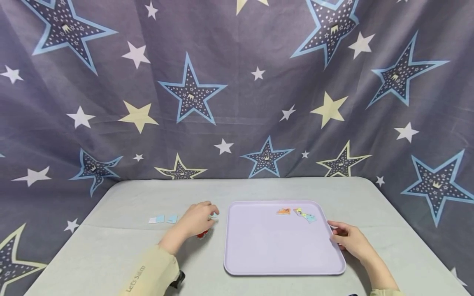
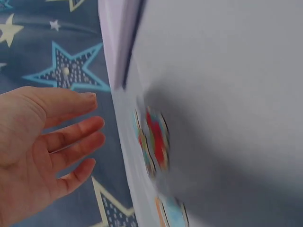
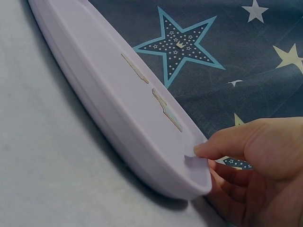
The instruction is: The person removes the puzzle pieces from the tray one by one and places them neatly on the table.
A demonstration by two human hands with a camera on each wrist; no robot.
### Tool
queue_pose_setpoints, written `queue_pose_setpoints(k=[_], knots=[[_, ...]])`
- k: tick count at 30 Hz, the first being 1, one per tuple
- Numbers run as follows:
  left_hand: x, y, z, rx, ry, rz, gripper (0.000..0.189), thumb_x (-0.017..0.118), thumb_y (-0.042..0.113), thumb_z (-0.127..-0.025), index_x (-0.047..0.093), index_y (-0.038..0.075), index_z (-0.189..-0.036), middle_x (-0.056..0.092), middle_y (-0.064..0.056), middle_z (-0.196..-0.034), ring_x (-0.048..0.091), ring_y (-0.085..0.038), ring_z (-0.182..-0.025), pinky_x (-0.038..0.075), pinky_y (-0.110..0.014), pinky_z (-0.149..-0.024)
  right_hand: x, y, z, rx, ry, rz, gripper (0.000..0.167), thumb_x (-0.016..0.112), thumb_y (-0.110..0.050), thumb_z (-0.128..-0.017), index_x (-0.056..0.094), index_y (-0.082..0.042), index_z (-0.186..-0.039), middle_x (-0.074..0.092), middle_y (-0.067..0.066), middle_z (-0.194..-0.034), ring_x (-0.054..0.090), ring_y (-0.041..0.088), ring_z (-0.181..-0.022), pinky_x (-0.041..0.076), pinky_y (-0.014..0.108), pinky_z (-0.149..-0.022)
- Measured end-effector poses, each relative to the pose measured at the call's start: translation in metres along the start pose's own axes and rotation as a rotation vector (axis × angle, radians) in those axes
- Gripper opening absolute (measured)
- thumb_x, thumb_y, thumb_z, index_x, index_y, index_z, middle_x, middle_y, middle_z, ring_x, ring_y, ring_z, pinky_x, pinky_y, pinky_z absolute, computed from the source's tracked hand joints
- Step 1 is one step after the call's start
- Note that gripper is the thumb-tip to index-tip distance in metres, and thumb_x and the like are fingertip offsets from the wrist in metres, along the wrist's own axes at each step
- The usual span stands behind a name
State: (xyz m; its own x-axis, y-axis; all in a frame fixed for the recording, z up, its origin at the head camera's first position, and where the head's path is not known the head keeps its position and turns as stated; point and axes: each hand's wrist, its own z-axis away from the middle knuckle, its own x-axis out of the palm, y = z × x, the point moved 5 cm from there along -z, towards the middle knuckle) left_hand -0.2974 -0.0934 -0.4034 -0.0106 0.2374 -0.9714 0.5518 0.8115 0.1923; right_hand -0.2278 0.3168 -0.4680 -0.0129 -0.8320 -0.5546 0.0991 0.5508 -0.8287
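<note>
My left hand (image 1: 198, 218) hovers over the table left of the tray, its fingers spread from the thumb and nothing between them. Below it lies a flat puzzle piece with red on it (image 1: 202, 234), partly hidden by the hand in the head view; the left wrist view shows this red piece (image 2: 157, 139) blurred. On the lilac tray (image 1: 277, 250), an orange puzzle piece (image 1: 283, 211) and a longer multicoloured one (image 1: 305, 215) lie flat near the far right corner. My right hand (image 1: 351, 239) grips the tray's right rim, thumb over the edge and fingers outside.
Light blue pieces (image 1: 173, 218) and a white-and-blue one (image 1: 156, 219) lie on the table left of my left hand. A pale grey cloth covers the table (image 1: 111, 255). Behind it hangs a dark curtain (image 1: 237, 102) with stars.
</note>
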Motion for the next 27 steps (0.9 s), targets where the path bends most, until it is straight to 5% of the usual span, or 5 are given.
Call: queue_pose_setpoints(k=[5,14,27], knots=[[0.005,0.018,-0.019,0.030,-0.025,0.003,0.020,0.064,0.012,-0.078,0.066,0.011,-0.097,0.059,-0.001,-0.088,0.058,-0.019,-0.082,0.045,-0.040,-0.073,0.000,0.000,-0.001,0.001,-0.003,-0.001,0.050,0.062,-0.001,-0.080,0.046,0.009,-0.127,0.055,0.008,-0.089,0.048,0.007,-0.065,0.045,0.023,-0.055],[0.011,0.053,-0.047,0.111,0.026,0.007,0.021,0.065,0.016,-0.077,0.065,0.010,-0.098,0.061,-0.003,-0.088,0.058,-0.018,-0.081,0.045,-0.037,-0.073,-0.004,-0.002,0.001,-0.007,0.006,0.012,0.050,0.061,-0.002,-0.080,0.046,0.009,-0.126,0.055,0.007,-0.088,0.047,0.007,-0.066,0.045,0.023,-0.054],[0.034,0.101,-0.080,0.110,-0.067,0.054,0.025,0.063,0.020,-0.081,0.064,0.014,-0.105,0.061,0.002,-0.094,0.058,-0.012,-0.088,0.045,-0.032,-0.079,0.000,0.000,0.001,-0.020,0.002,-0.013,0.050,0.062,-0.002,-0.080,0.046,0.010,-0.125,0.054,0.007,-0.086,0.046,0.006,-0.064,0.044,0.023,-0.053]])
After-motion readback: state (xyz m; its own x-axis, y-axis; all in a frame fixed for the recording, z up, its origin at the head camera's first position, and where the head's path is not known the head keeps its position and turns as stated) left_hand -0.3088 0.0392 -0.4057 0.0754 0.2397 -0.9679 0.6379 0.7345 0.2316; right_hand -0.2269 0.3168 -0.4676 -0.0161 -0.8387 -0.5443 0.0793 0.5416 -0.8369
